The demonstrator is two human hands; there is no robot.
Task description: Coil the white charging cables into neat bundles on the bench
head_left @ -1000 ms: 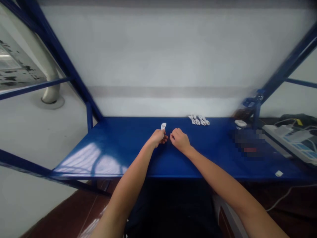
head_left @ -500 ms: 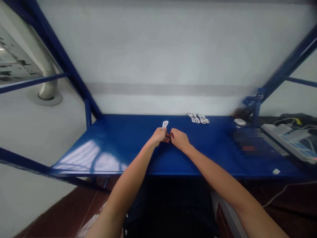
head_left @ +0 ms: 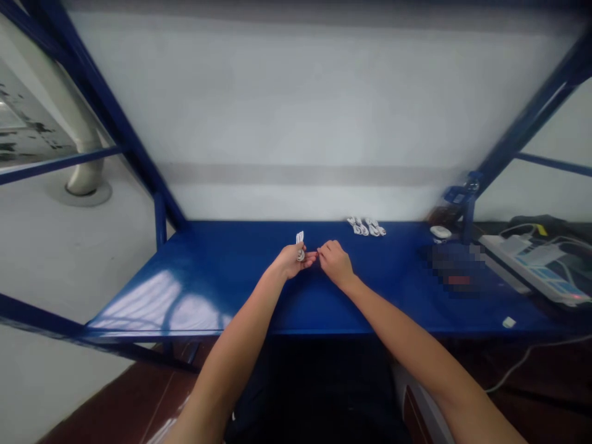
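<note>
A folded white cable (head_left: 300,237) stands up out of my left hand (head_left: 291,260), which grips it between thumb and palm. The lower loop of that bundle shows below the thumb, and the fingers stretch toward the right. Close beside them is my right hand (head_left: 335,262), back upward, its fingertips pinched together and meeting the left fingertips. Whatever lies in that pinch is too small to make out. Both hands are over the blue table (head_left: 231,259). Several white cable bundles (head_left: 366,226) lie in a row at the table's back edge, right of the hands.
To the right are a round white object (head_left: 440,232), a blurred-out dark object (head_left: 456,265) and a power strip (head_left: 539,265) with plugs. A small white piece (head_left: 509,322) lies near the front right edge. Blue frame posts (head_left: 134,154) flank the table before a pale wall.
The left hand has turned, so more of the cable's lower loop shows and its fingers are straighter. The right hand stays pinched beside it. The whole view has shifted slightly.
</note>
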